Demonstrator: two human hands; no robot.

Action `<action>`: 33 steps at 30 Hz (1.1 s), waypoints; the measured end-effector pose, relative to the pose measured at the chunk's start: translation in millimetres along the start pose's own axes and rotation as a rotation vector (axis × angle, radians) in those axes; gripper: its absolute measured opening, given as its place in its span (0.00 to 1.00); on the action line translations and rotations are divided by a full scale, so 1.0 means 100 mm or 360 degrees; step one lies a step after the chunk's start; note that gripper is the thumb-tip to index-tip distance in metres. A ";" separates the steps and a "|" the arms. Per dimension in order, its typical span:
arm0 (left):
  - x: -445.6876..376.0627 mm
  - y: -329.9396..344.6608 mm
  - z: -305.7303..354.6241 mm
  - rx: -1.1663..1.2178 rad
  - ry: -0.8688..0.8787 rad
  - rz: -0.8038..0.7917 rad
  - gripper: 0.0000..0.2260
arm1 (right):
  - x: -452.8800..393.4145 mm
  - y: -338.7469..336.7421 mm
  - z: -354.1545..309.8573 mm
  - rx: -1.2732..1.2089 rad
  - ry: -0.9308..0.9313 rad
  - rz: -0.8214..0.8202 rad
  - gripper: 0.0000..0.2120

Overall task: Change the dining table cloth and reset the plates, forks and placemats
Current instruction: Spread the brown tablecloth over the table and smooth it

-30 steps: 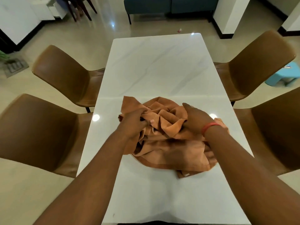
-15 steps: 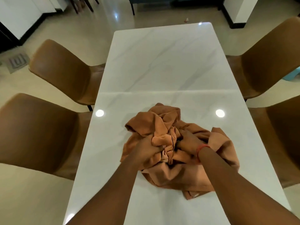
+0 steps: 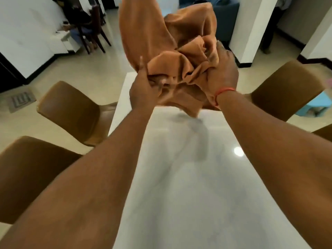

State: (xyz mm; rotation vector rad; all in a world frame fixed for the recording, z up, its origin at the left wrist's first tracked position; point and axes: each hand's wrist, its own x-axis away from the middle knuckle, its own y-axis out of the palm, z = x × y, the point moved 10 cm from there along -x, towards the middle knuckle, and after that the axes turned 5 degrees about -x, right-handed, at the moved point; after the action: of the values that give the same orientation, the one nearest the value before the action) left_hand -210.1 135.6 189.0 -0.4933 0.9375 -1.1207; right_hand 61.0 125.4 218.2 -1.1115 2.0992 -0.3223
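Orange cloth (image 3: pixel 172 56), previously bunched on table (image 3: pixel 188 177), now lifted clear.

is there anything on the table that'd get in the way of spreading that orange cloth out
Nothing visible does. Both the left hand and right hand grip the bunched orange cloth above the white table, whose visible top is bare. Its far end is hidden behind the cloth.

Head view, forward-down along table (image 3: pixel 188 186), close

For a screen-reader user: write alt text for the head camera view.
Both hands, left hand and right hand, grip a bunched orange cloth lifted above a white marble table. Brown chairs stand on both sides.
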 end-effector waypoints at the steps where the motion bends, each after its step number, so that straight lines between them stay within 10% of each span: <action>1: 0.08 -0.08 -0.08 0.0082 -0.0008 0.0029 0.37 | 0.00 -0.11 -0.01 0.0106 -0.0052 0.0061 0.21; 7: 0.67 0.19 -0.61 -0.0312 -0.0064 -0.0079 0.21 | 0.65 -0.09 0.44 0.0212 -0.0115 -0.0010 0.19; 16: 1.67 0.66 -1.68 -0.0990 -0.0264 -0.0972 0.18 | 2.03 -0.07 1.76 0.0697 0.0100 -0.0624 0.03; 21: 2.35 0.78 -2.08 -0.0913 -0.0744 -0.1414 0.23 | 2.66 -0.20 2.49 0.0878 0.0642 -0.1009 0.11; 25: 2.82 0.86 -2.13 -0.0955 -0.0603 -0.1618 0.26 | 3.09 -0.32 2.79 0.1012 0.0867 -0.1266 0.18; 29: 3.01 0.82 -2.12 -0.0920 -0.0430 -0.1429 0.20 | 3.19 -0.40 2.59 0.1543 0.0549 -0.1313 0.21; 33: 3.19 0.71 -2.05 -0.0785 -0.0461 -0.1275 0.17 | 3.40 0.49 1.57 0.1243 -0.0312 -0.1379 0.28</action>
State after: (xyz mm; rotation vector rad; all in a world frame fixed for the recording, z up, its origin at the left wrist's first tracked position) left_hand -301.6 -106.1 -96.7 -1.4869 0.7636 -1.4655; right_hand 18.2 -98.9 -83.0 -1.3862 1.0247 -1.2482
